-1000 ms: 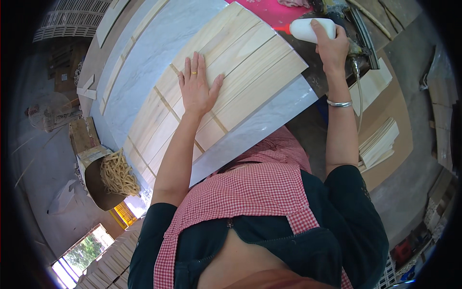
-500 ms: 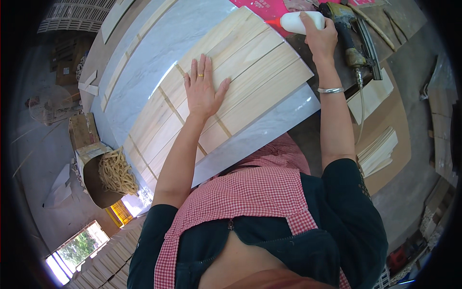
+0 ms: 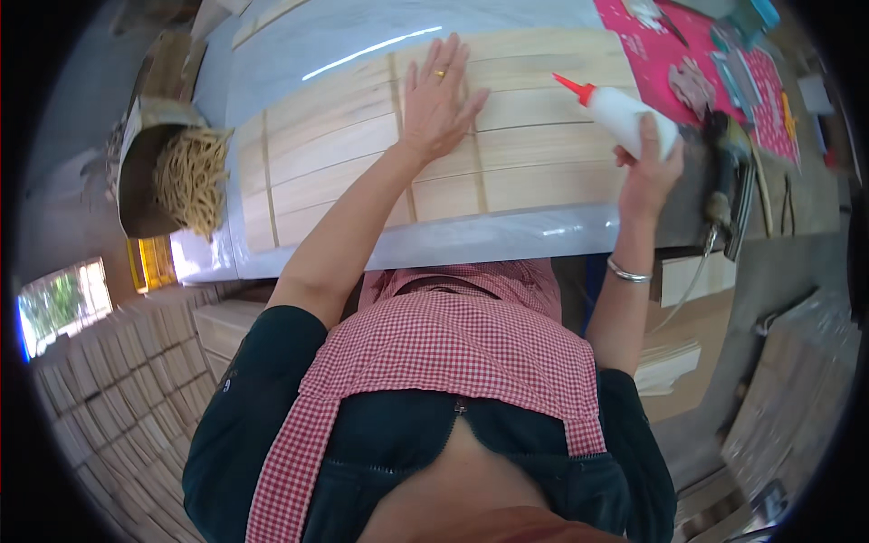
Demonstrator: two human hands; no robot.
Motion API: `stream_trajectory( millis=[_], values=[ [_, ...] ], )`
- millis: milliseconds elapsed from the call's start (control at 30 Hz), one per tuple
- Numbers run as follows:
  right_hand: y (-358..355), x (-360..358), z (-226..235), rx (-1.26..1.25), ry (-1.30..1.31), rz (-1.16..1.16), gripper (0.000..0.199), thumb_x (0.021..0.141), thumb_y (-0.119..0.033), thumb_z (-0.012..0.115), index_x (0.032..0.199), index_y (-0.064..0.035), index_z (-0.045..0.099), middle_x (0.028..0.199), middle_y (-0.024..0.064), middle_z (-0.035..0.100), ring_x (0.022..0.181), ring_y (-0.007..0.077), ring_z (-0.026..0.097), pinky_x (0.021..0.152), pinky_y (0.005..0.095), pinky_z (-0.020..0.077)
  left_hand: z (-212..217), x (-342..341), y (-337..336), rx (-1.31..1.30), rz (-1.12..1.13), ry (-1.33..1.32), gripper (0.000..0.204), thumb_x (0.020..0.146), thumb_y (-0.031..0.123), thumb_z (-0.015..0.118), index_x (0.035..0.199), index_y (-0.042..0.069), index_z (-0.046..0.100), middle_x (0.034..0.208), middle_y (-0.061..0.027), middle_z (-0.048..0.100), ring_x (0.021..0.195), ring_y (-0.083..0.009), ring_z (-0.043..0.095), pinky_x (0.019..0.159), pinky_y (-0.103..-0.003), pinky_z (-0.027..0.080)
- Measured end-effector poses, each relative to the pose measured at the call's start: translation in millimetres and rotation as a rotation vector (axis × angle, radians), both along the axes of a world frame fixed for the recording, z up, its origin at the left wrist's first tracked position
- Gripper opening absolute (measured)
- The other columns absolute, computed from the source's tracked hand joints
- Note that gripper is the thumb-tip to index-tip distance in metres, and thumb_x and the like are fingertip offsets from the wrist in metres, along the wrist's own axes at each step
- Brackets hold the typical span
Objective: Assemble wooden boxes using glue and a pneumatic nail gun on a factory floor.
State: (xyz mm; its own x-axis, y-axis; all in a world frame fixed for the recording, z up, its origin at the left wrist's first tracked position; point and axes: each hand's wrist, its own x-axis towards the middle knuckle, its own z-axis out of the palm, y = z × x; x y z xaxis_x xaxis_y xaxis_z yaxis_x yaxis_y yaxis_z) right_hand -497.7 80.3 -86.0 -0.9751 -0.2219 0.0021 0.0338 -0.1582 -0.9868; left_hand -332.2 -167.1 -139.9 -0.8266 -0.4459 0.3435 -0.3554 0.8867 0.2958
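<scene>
Pale wooden boards (image 3: 335,149) lie side by side as a panel on the grey marbled tabletop (image 3: 534,231), with narrow brownish bands crossing them. My left hand (image 3: 439,104) rests flat on the panel near its middle, fingers spread, a ring on one finger. In my right hand (image 3: 654,172) is a white squeeze bottle (image 3: 625,118) with a red pointed nozzle (image 3: 572,88). The bottle is tilted, its nozzle aimed left over the panel's right part. Whether the tip touches the wood I cannot tell.
A nail gun (image 3: 724,172) with an air hose lies right of my right hand. Beyond it is a pink sheet (image 3: 647,54) with a crumpled cloth (image 3: 692,88). At the left stands a box of tan strips (image 3: 190,176). Stacked boards (image 3: 127,398) fill the lower left.
My view has turned, so the panel now lies nearly level across it. The bottle in my right hand has come from the panel's far right corner to over its right part. My left hand stays on the boards.
</scene>
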Motion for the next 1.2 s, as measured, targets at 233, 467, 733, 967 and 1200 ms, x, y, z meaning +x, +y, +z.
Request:
stream_trajectory(
  millis=[233,467,733,967,1200],
  values=[
    [-113.8,36.8,-11.4,0.127,0.005,0.122,0.051,0.092,-0.032,0.075,0.117,0.006,0.052,0.099,0.0158,0.062,0.062,0.0161,0.06,0.051,0.0237,0.0504,-5.1,76.3,-48.2,-0.15,0.251,-0.246,0.072,0.103,0.056,0.042,0.157,0.009,0.036,0.167,-0.0077,0.029,0.155,-0.0337,0.022,0.123,-0.056,0.018],
    [-165.3,35.1,-32.6,0.343,0.173,0.041,0.063,0.09,-0.041,0.075,0.12,0.0083,0.05,0.105,0.0212,0.063,0.078,0.0261,0.064,0.071,0.0328,0.0531,-12.3,86.2,-48.8,-0.099,0.234,-0.233,0.071,0.104,0.056,0.039,0.158,0.009,0.035,0.166,-0.0042,0.032,0.155,-0.0324,0.022,0.123,-0.056,0.019],
    [-135.6,42.3,-38.1,0.414,0.254,0.004,0.061,0.089,-0.038,0.077,0.12,0.008,0.051,0.102,0.0195,0.062,0.058,0.0167,0.061,0.051,0.024,0.054,-19.4,84.8,-47.9,-0.121,0.237,-0.222,0.071,0.104,0.055,0.037,0.157,0.008,0.036,0.165,-0.004,0.035,0.155,-0.0322,0.022,0.123,-0.056,0.019],
    [-64.3,81.2,-16.3,0.398,0.124,0.091,0.054,0.09,-0.034,0.077,0.115,0.008,0.054,0.094,0.0168,0.063,0.056,0.0147,0.059,0.048,0.024,0.0508,5.4,95.8,-31.3,-0.057,0.154,-0.188,0.085,0.097,0.065,0.046,0.158,0.007,0.033,0.167,-0.0062,0.029,0.156,-0.0304,0.021,0.124,-0.056,0.016],
    [9.2,107.4,-6.5,0.448,0.03,0.172,0.049,0.09,-0.028,0.077,0.116,0.0066,0.054,0.1,0.0189,0.062,0.07,0.0206,0.063,0.05,0.0271,0.0543,8.7,142.8,32.1,-0.123,-0.184,-0.309,0.094,0.093,0.072,0.047,0.158,0.006,0.033,0.167,-0.0087,0.029,0.156,-0.0308,0.019,0.125,-0.057,0.013]
  ],
)
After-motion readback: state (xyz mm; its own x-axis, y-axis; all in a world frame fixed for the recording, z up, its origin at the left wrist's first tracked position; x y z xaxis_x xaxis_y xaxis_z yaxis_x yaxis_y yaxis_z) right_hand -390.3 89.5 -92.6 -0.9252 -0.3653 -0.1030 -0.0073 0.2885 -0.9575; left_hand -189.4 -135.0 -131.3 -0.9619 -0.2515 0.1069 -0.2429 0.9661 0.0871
